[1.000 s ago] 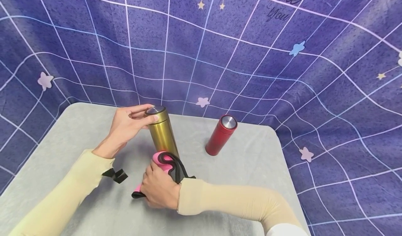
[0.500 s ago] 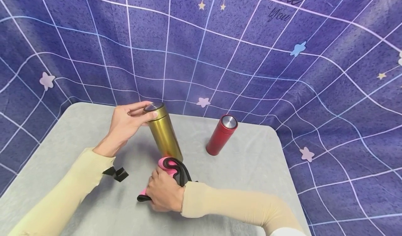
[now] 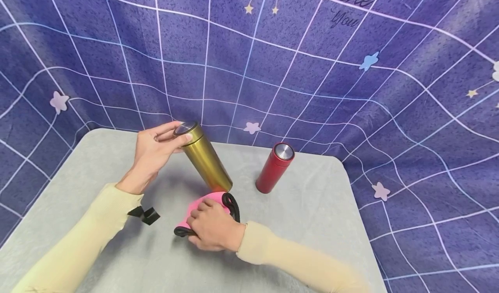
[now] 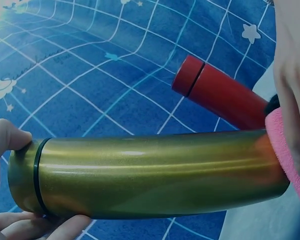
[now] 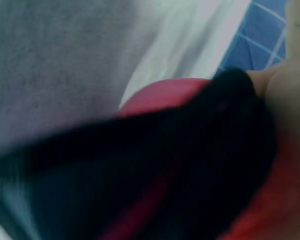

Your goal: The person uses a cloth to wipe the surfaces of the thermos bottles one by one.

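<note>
My left hand [image 3: 150, 152] pinches the lid end of a gold thermos bottle [image 3: 204, 161] between thumb and fingers. The bottle leans, lid to the upper left and base to the lower right. In the left wrist view its gold body [image 4: 155, 175] spans the frame, the lower end meeting pink fabric. My right hand [image 3: 214, 226] grips a folded pink cloth [image 3: 195, 206] with black edging, right by the bottle's base; whether they press together is hard to tell. The cloth's black edging [image 5: 140, 135] blurs across the right wrist view.
A red thermos bottle [image 3: 273, 169] with a steel-topped lid stands upright to the right of the gold one. A black strap [image 3: 146, 215] hangs from my left cuff. The grey-covered table [image 3: 312, 223] ends at a purple star-patterned curtain [image 3: 234, 68].
The gold bottle leans further, its lid moving up and left and its base swinging right. My right hand and the cloth have shifted right and turned, showing more pink on top.
</note>
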Available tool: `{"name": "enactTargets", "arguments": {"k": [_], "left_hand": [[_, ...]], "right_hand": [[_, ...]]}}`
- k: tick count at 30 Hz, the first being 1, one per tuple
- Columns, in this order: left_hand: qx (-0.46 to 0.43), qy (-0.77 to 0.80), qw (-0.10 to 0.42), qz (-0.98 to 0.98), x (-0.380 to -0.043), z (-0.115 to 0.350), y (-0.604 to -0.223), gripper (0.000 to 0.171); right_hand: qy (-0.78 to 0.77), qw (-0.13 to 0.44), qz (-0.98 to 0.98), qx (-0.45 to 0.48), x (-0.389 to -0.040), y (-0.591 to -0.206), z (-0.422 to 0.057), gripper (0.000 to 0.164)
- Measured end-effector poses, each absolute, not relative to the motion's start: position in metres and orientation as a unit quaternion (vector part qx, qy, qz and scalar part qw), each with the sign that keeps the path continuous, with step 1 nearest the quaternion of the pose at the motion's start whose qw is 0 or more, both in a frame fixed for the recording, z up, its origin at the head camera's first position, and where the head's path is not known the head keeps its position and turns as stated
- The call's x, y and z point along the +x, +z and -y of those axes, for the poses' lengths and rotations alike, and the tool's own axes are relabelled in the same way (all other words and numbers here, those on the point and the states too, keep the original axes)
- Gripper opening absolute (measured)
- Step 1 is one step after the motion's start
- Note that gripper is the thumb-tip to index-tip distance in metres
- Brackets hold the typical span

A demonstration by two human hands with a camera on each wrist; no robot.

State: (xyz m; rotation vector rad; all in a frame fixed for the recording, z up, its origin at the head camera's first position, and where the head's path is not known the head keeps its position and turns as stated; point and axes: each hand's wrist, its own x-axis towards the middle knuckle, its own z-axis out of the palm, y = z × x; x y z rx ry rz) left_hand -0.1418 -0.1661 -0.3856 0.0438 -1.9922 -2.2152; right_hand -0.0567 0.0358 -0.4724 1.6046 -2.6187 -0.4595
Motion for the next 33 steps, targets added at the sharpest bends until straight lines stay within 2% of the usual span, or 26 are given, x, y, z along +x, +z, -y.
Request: {"name": "enactTargets", "arguments": {"k": [4,7,10,13,17,20,25,30,33], "left_hand": [[0.020,-0.730,0.088,0.678,-0.143,0.167,-0.385,0.061],[0.025,-0.724,0.092,0.683,-0.142,0.168,-0.386,0.060],[0.030,-0.720,0.096,0.687,-0.140,0.167,-0.388,0.058],[0.033,-0.712,0.098,0.695,-0.139,0.167,-0.390,0.057],[0.030,-0.699,0.099,0.707,-0.138,0.167,-0.392,0.056],[0.031,-0.682,0.096,0.725,-0.138,0.170,-0.393,0.056],[0.039,-0.618,0.099,0.779,-0.135,0.174,-0.393,0.059],[0.032,-0.587,0.105,0.803,-0.132,0.173,-0.394,0.059],[0.013,-0.590,0.111,0.799,-0.130,0.170,-0.398,0.058]], "right_hand": [[0.009,-0.016,0.857,0.516,-0.065,-0.470,-0.046,0.018],[0.149,-0.046,0.853,0.499,-0.069,-0.468,-0.058,0.013],[0.268,-0.088,0.845,0.455,-0.069,-0.466,-0.070,0.024],[0.380,-0.146,0.835,0.371,-0.067,-0.463,-0.082,0.032],[0.507,-0.178,0.803,0.258,-0.065,-0.460,-0.097,0.031],[0.573,-0.155,0.778,0.204,-0.066,-0.456,-0.108,0.029],[0.646,-0.074,0.751,0.115,-0.070,-0.446,-0.123,0.033],[0.647,0.029,0.759,0.060,-0.079,-0.443,-0.130,0.030],[0.633,0.059,0.771,0.047,-0.087,-0.444,-0.130,0.031]]}}
